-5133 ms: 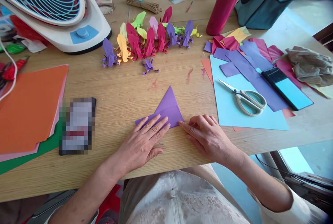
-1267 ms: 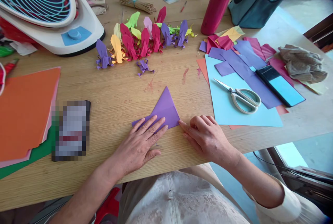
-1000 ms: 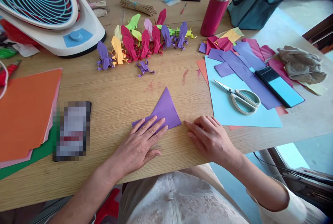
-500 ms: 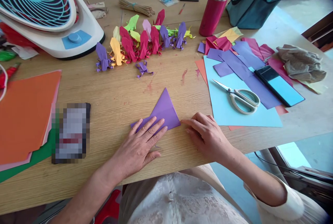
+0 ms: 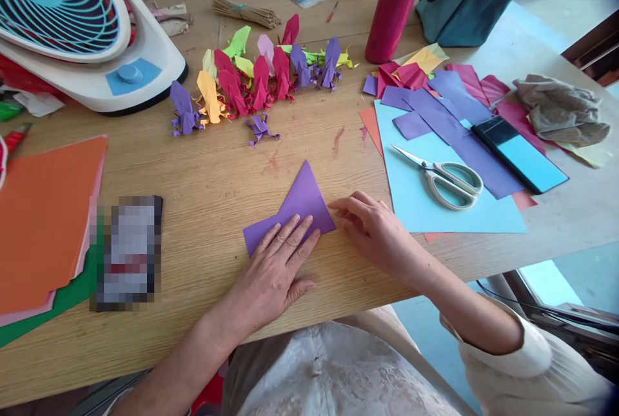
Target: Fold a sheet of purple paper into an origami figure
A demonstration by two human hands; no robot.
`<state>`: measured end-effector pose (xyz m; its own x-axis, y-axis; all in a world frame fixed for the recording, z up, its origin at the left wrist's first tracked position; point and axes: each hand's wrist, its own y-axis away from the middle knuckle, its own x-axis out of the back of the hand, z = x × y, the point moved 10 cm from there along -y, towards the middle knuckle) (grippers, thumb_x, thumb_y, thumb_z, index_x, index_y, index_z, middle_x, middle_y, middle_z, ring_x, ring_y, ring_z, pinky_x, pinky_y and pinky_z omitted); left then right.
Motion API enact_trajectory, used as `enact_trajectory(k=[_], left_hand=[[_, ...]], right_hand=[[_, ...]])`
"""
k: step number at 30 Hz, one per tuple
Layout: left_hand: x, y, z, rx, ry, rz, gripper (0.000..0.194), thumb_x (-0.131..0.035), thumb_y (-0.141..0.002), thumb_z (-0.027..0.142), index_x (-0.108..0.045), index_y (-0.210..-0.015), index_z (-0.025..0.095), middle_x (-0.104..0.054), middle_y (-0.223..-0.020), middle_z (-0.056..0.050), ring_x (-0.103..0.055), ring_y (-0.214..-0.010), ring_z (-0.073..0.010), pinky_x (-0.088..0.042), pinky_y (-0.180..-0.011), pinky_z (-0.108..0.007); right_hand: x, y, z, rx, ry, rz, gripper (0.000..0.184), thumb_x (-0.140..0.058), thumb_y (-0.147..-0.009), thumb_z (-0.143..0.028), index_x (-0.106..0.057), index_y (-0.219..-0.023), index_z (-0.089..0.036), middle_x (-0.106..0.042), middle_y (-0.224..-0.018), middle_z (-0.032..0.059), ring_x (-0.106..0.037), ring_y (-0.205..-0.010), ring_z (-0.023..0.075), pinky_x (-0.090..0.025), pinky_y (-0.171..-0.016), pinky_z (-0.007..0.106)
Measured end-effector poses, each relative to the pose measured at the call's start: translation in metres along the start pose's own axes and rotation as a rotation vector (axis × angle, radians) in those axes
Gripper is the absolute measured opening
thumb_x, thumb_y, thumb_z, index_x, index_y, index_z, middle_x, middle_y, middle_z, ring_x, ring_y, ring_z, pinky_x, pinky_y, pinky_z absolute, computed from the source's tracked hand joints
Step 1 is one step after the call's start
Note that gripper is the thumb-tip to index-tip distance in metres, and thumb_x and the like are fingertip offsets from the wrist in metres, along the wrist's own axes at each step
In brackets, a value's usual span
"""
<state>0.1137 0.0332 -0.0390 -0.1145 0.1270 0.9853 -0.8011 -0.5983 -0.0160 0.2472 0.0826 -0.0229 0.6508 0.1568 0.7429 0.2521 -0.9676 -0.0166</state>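
A folded sheet of purple paper [image 5: 305, 200] lies on the wooden table in front of me, with a tall point at the far end and a strip reaching to the left. My left hand [image 5: 278, 267] rests flat on its near part, fingers stretched out and holding nothing, and hides some of the lower edge. At the paper's right edge is my right hand [image 5: 370, 229], fingers curled together and the index fingertip at the edge. I see nothing held in it.
Several folded paper figures [image 5: 261, 77] stand farther back. Scissors [image 5: 452, 180] lie on light blue paper [image 5: 411, 203] to the right, near a phone [image 5: 520, 153]. A fan [image 5: 130, 74], orange paper [image 5: 43, 222] and a blurred-out dark-edged object [image 5: 128, 251] are left. A pink bottle [image 5: 393, 13] stands behind.
My left hand has shifted slightly right across the paper, uncovering more of its left strip. My right hand's fingertip has moved from the right corner up along the edge.
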Motion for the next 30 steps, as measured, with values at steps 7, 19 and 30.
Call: enact_trajectory(k=[7, 19, 30], left_hand=[[-0.006, 0.0, 0.0, -0.012, -0.041, -0.044, 0.069, -0.041, -0.099, 0.05, -0.021, -0.156, 0.016, -0.02, -0.163, -0.011, -0.013, -0.151, -0.0287, -0.014, -0.12, -0.049], [-0.001, 0.001, 0.002, -0.01, -0.065, -0.014, 0.069, -0.037, -0.1, 0.05, -0.019, -0.156, 0.015, -0.021, -0.163, -0.011, -0.011, -0.151, -0.0296, -0.009, -0.12, -0.05], [-0.003, 0.001, 0.003, -0.017, -0.078, -0.05, 0.069, -0.045, -0.098, 0.047, -0.021, -0.156, 0.019, -0.018, -0.164, -0.01, -0.01, -0.151, -0.0316, -0.008, -0.12, -0.052]], right_hand=[[-0.007, -0.046, 0.0, 0.007, 0.078, -0.103, 0.024, -0.054, -0.091, -0.015, -0.065, -0.113, -0.017, -0.059, -0.1, 0.0071, -0.06, -0.08, 0.0156, -0.043, -0.075, 0.027], [-0.012, -0.06, -0.013, 0.028, 0.161, -0.202, 0.014, -0.052, -0.096, -0.022, -0.063, -0.103, -0.016, -0.062, -0.09, 0.0046, -0.058, -0.075, 0.0146, -0.039, -0.071, 0.024], [-0.015, -0.059, -0.018, 0.059, 0.14, -0.236, 0.015, -0.052, -0.097, -0.026, -0.062, -0.097, -0.016, -0.064, -0.08, 0.0021, -0.057, -0.072, 0.014, -0.035, -0.066, 0.024]])
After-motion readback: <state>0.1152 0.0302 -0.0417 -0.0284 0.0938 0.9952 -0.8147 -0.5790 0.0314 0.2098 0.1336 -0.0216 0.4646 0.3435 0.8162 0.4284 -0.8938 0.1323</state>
